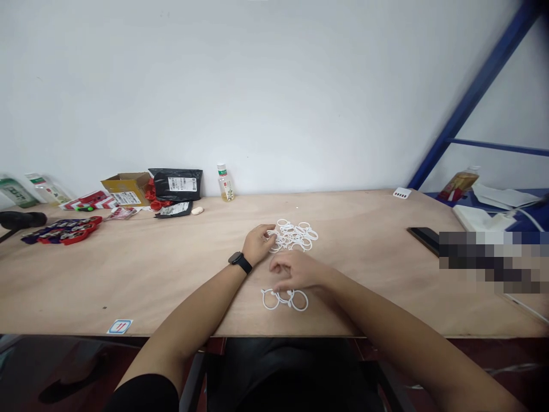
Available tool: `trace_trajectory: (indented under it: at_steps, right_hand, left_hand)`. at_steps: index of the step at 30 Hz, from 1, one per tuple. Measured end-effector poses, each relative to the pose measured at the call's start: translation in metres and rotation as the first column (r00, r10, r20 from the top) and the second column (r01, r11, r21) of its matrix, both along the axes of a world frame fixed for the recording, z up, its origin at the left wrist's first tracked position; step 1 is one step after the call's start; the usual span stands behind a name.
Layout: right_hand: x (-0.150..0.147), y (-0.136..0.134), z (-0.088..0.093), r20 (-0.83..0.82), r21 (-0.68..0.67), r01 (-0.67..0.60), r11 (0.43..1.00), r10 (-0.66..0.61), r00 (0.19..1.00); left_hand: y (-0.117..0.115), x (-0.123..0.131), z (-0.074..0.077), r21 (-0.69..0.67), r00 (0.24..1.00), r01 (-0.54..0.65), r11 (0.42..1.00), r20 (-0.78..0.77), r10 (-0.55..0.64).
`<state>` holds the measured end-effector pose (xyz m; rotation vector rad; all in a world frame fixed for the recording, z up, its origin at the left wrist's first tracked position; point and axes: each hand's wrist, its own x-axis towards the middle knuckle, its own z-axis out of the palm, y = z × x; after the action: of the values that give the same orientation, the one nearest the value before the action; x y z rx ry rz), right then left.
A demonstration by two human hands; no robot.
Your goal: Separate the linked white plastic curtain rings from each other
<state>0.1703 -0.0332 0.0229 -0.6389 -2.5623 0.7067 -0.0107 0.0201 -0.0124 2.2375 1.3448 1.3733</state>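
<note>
A pile of thin white rings with small tabs (295,236) lies in the middle of the table. My left hand (258,243), with a black watch on its wrist, rests at the pile's left edge; its thumb and fingers are apart and touch the nearest rings. Just in front of the pile is my right hand (298,269), its fingers loosely bent, the thumb apart, and nothing visible between them. Below it, closer to the table's front edge, several more white rings (300,300) lie together in a small row, partly hidden by my right thumb.
Along the wall stand a small bottle (226,186), black parcels (178,184) and an opened cardboard box (127,189). Red and dark blue items (64,232) lie at left. A phone (422,239) and a white power strip (480,226) are on the right, near a blue metal frame (472,97).
</note>
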Motion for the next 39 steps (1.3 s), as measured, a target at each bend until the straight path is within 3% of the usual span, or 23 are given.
trace_trajectory:
  at_steps: [5,10,15,21,27,32,39]
  right_hand:
    - [-0.012,-0.012,0.001,0.211,0.026,-0.03,0.999,0.024,0.977]
    - [-0.009,-0.004,0.0,0.219,0.058,0.034,0.998,-0.046,0.975]
    - [0.0,0.007,-0.004,0.199,-0.004,0.122,0.993,-0.118,0.973]
    - [0.002,0.013,-0.006,-0.026,-0.103,0.287,0.952,-0.292,0.956]
    - [0.004,0.023,-0.007,-0.316,-0.161,0.448,0.879,-0.476,0.821]
    - [0.006,0.029,-0.01,-0.36,-0.146,0.504,0.851,-0.52,0.775]
    - [0.007,0.032,-0.017,-0.357,-0.156,0.437,0.886,-0.463,0.811]
  left_hand:
    - [-0.002,0.0,0.001,0.047,0.999,0.034,0.998,0.023,-0.035]
    - [-0.003,0.001,0.002,0.055,0.999,0.026,0.998,0.019,-0.027]
    - [-0.005,0.001,0.005,0.039,0.999,0.041,0.998,0.017,-0.042]
    - [-0.008,0.002,0.006,-0.05,0.994,0.096,0.994,0.06,-0.093]
    - [-0.012,0.002,0.009,-0.118,0.968,0.248,0.961,0.074,-0.241]
    - [-0.017,0.005,0.014,-0.135,0.963,0.271,0.953,0.052,-0.266]
    - [-0.018,0.006,0.014,-0.097,0.97,0.242,0.965,0.039,-0.239]
